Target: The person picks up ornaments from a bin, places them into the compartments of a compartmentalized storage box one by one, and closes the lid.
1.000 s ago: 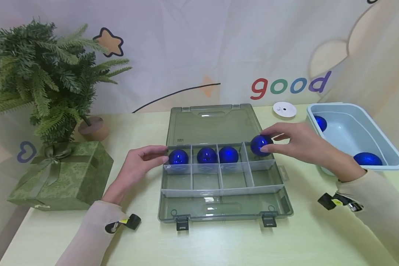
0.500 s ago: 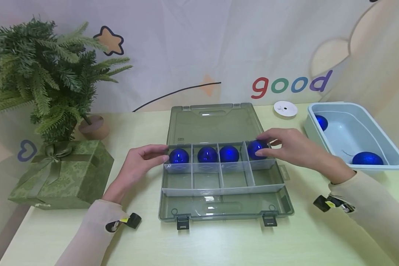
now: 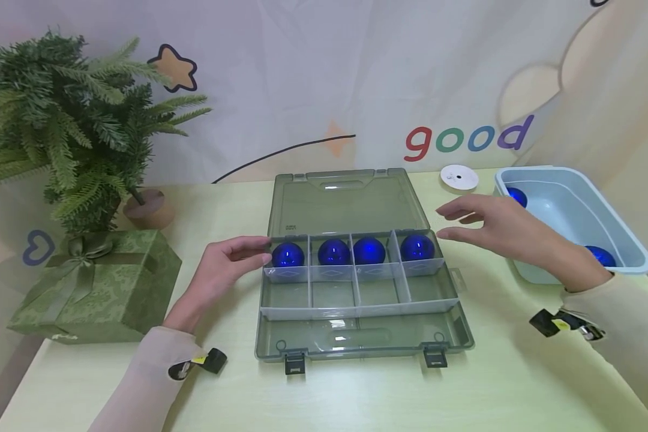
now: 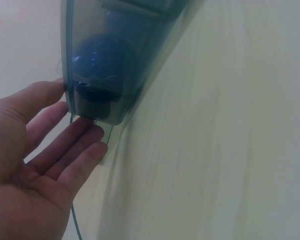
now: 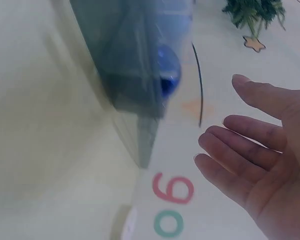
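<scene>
A translucent grey-green compartment box (image 3: 337, 345) lies with its lid (image 3: 345, 207) laid back. Its far row of compartments holds several shiny blue balls, one (image 3: 288, 257) at the left end and one (image 3: 417, 247) at the right end. At the box's far left corner, my left hand (image 3: 222, 264) rests its thumb and fingertips against the wall, fingers relaxed. My right hand (image 3: 499, 229) is just right of the right-end ball, apart from it, with nothing between thumb and fingers. In the right wrist view, the right hand's fingers (image 5: 230, 155) are spread beside the box wall.
A light blue tub (image 3: 567, 174) with more blue balls stands on the right, partly behind the right forearm. A white ribbon spool (image 3: 459, 178) lies behind the box. Left are a green gift box (image 3: 102, 288) and a small artificial fir tree (image 3: 81, 132). Two dark latches hang at the front edge.
My right hand has lowered a blue ball into the right-end compartment, let go of it and drawn back to the right. My left hand has stayed at the box's corner.
</scene>
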### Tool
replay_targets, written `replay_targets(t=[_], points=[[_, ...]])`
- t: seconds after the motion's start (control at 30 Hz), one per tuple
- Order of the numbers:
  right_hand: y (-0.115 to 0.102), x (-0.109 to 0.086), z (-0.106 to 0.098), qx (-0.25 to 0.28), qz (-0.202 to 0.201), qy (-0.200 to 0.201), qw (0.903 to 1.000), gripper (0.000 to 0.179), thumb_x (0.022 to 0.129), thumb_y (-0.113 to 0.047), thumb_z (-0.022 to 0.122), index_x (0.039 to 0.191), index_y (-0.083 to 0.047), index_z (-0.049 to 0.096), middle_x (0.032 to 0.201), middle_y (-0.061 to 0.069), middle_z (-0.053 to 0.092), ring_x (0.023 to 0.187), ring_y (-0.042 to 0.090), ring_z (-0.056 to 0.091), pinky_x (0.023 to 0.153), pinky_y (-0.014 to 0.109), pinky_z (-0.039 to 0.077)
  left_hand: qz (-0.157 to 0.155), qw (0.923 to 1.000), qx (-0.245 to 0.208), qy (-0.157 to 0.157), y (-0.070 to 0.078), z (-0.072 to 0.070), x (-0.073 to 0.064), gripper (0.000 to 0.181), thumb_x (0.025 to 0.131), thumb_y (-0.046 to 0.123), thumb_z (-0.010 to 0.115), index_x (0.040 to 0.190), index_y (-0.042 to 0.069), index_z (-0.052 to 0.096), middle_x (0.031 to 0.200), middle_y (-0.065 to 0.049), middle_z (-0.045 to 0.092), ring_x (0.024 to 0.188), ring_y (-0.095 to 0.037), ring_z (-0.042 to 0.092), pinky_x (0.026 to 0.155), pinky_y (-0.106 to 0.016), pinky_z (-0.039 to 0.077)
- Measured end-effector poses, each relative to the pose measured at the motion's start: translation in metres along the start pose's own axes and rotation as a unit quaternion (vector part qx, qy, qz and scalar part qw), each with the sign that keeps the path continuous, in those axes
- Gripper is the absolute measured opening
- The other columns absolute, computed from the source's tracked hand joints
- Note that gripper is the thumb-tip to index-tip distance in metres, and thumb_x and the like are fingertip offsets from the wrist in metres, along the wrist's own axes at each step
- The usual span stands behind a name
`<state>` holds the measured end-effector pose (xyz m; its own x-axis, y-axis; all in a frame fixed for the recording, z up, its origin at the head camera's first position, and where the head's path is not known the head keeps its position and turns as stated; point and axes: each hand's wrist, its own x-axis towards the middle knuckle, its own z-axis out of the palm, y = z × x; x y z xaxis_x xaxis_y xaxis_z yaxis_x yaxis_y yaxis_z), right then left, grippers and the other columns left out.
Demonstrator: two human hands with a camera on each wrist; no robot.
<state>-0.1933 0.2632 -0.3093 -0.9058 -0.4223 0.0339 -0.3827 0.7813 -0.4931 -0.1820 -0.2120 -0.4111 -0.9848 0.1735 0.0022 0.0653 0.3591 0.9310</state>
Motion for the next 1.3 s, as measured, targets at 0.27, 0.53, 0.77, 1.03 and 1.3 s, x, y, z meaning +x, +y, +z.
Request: replay_targets(t=[0.27,0.53,0.77,1.03,1.3], points=[[0.023,-0.016,-0.033,-0.066,0.000,0.050,0.9966,0.041,0.094,-0.022,0.085,0.130,-0.006,0.073,0.124,0.013,0.074,0.110,0.034,0.073,0.093,0.040,0.059,0.003,1.0000,0.000,-0.001,0.001,0.000,0.000,0.043,0.096,0.027,0.083,0.134,0.008,0.074,0.126,-0.008,0.076,0.115,-0.022,0.071,0.099,-0.025,0.051],[0.060,-0.033,-0.065,-0.076,0.072,0.028,0.9942,0.044,0.100,-0.027,0.079,0.135,-0.003,0.069,0.132,0.025,0.068,0.115,0.048,0.067,0.077,0.013,0.052,0.002,1.0000,0.003,-0.001,0.002,-0.001,-0.001,0.043,0.096,0.027,0.083,0.134,0.008,0.074,0.127,-0.009,0.075,0.115,-0.022,0.071,0.098,-0.024,0.051],[0.099,-0.050,-0.081,-0.111,0.115,0.003,0.9871,0.051,0.096,-0.027,0.083,0.131,0.007,0.068,0.125,0.031,0.069,0.111,0.053,0.067,0.069,0.018,0.055,-0.002,1.0000,0.003,-0.001,0.001,0.000,-0.001,0.043,0.096,0.028,0.083,0.134,0.008,0.074,0.127,-0.008,0.075,0.115,-0.022,0.071,0.098,-0.024,0.051],[0.129,-0.064,-0.090,-0.151,0.134,-0.046,0.9782,0.058,0.090,-0.029,0.089,0.128,0.009,0.068,0.118,0.031,0.071,0.111,0.052,0.066,0.083,0.043,0.059,-0.009,1.0000,0.003,0.001,0.003,0.001,-0.003,0.044,0.096,0.028,0.083,0.134,0.009,0.074,0.128,-0.008,0.075,0.116,-0.022,0.071,0.099,-0.025,0.051],[0.140,-0.072,-0.087,-0.169,0.155,-0.102,0.9680,0.056,0.087,-0.028,0.090,0.123,0.010,0.069,0.113,0.032,0.071,0.107,0.056,0.064,0.091,0.073,0.047,-0.009,0.9999,0.009,0.003,0.003,0.001,-0.002,0.044,0.096,0.028,0.083,0.134,0.009,0.074,0.129,-0.008,0.075,0.117,-0.023,0.071,0.099,-0.026,0.050]])
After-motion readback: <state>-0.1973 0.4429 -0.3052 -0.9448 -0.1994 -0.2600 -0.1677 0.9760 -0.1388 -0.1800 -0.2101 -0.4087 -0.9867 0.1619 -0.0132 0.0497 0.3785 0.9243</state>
